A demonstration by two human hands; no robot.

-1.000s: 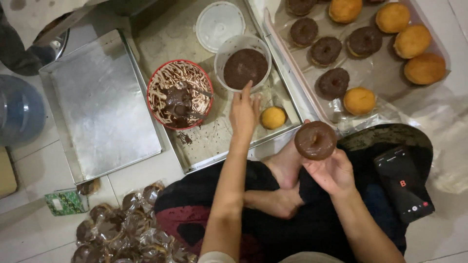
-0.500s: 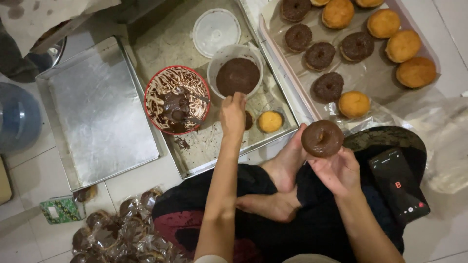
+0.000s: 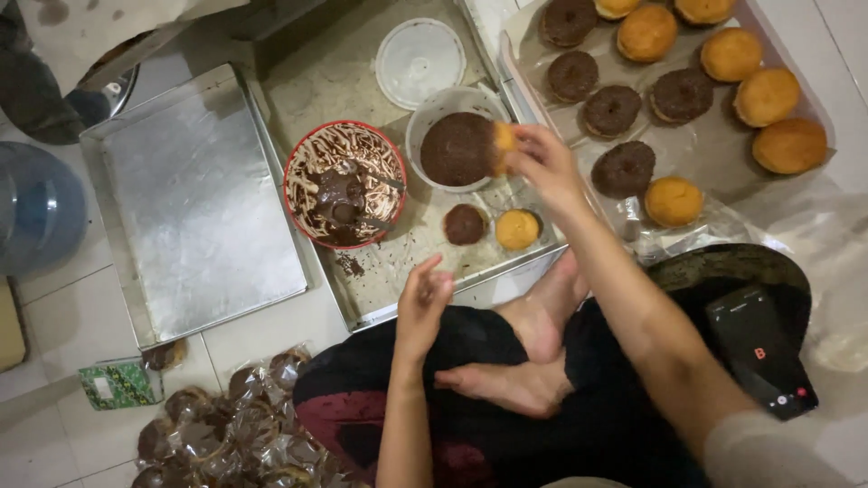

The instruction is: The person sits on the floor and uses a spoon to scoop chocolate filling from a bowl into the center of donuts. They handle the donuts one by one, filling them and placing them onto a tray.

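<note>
Nearest the camera, wrapped donuts lie piled on the floor at lower left, and a phone rests at lower right. The left hand hangs empty above the near rim of the middle tray, fingers loosely curled, touching nothing. On that tray sit one chocolate-topped donut and one plain donut, side by side. Beyond them stand a red bowl smeared with chocolate and a white tub of dark topping. The right hand grips a donut on edge at the tub's right rim, touching the topping. A white lid lies farther back. The far right tray holds coated and plain donuts; an empty tray sits left.
</note>
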